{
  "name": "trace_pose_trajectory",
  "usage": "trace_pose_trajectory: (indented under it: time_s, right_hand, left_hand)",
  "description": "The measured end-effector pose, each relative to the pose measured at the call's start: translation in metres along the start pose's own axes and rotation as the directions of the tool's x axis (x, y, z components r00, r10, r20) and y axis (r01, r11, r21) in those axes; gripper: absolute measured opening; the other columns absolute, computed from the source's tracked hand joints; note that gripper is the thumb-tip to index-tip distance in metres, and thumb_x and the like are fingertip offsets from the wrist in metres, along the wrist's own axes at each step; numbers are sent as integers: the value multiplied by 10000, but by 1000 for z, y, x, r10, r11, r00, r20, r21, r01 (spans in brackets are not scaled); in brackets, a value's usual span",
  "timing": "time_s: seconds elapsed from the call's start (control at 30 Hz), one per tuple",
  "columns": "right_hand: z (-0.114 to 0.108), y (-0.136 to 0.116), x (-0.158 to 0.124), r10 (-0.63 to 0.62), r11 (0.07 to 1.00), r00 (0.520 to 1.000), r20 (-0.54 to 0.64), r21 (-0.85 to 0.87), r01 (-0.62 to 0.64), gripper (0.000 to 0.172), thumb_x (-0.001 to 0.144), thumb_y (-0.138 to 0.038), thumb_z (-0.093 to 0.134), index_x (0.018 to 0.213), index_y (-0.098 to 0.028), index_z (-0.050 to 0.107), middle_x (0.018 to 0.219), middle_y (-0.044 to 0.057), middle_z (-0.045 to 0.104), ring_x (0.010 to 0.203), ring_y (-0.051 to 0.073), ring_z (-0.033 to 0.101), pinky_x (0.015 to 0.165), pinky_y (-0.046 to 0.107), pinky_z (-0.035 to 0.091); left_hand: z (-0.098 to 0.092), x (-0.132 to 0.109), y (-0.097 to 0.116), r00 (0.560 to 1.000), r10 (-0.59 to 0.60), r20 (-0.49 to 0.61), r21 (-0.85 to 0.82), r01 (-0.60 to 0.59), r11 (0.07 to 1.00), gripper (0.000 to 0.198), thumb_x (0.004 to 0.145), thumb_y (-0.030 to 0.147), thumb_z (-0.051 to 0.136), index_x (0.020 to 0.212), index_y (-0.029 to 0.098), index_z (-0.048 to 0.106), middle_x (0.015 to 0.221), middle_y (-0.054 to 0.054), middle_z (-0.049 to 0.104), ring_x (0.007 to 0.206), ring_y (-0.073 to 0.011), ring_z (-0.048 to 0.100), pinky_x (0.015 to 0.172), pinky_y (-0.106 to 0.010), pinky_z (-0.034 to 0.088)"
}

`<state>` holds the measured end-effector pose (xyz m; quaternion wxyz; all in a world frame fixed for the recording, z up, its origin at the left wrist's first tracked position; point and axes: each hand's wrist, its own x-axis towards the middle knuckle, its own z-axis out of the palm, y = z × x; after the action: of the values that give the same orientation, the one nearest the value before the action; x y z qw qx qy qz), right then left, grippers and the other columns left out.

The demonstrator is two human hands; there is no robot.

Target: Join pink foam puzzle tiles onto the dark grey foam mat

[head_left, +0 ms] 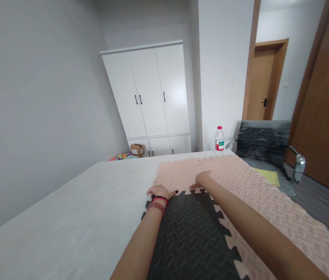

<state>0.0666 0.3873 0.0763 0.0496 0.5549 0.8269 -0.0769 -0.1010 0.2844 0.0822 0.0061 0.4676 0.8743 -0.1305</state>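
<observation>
Your left hand (159, 191), with red and black bands at the wrist, lies flat with fingers spread on the far left corner of the dark grey interlocking foam mat tile (192, 237). Your right hand (203, 180) presses palm-down, gripping nothing, on the pale pink interlocking foam mat tile (240, 182) at the toothed seam where the two tiles join. Both tiles show a ribbed texture and jagged puzzle edges, and lie toward the right edge of the white bed surface (79, 210). A clear plastic bottle with red cap (219, 139) stands at the bed's far corner, beside a dark grey chair (262, 142).
</observation>
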Motion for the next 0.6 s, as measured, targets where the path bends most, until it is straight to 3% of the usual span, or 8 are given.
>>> trace_pose_trajectory:
  time_s: [0.1,0.2,0.37,0.47,0.6]
  right_hand:
    - [-11,18,3,46,999,996,-73,-25,-48,560,830,-488,524,1214,-85,579,1241,258,538,1168,406,480,937,655,304]
    - [-8,37,6,-30,999,987,-158,-20,27,459,920,-306,344,1342,-155,448,1402,186,412,1277,292,391,1008,558,291]
    - [21,59,21,-118,993,985,-128,12,120,490,941,-293,262,1414,-189,336,1491,128,291,1363,242,259,1051,563,240]
    - [29,68,37,-134,990,985,-106,37,138,489,922,-341,321,1379,-187,402,1446,134,373,1304,268,363,1021,539,307]
    - [15,79,61,-142,987,980,-137,50,150,399,874,-302,417,1220,-182,574,1290,127,543,1159,259,515,973,419,389]
  left_hand:
    - [-1,2,2,999,-14,43,-14,14,1000,618,814,656,460,1171,159,546,1175,-116,598,1055,-238,578,930,-505,445]
    - [-4,10,3,996,1,94,-49,3,999,550,832,603,487,1150,159,555,1164,-108,599,1033,-227,585,901,-486,471]
    - [-4,34,0,988,91,126,-139,-73,988,411,856,491,533,1096,159,578,1108,-75,616,989,-197,595,867,-435,497]
    - [0,47,-1,987,124,105,-190,-102,977,379,859,465,542,1083,163,585,1100,-66,620,983,-193,597,869,-425,496]
    - [4,61,-1,990,141,-13,-260,-140,955,366,857,466,543,1088,185,587,1120,-61,613,1006,-198,589,878,-416,491]
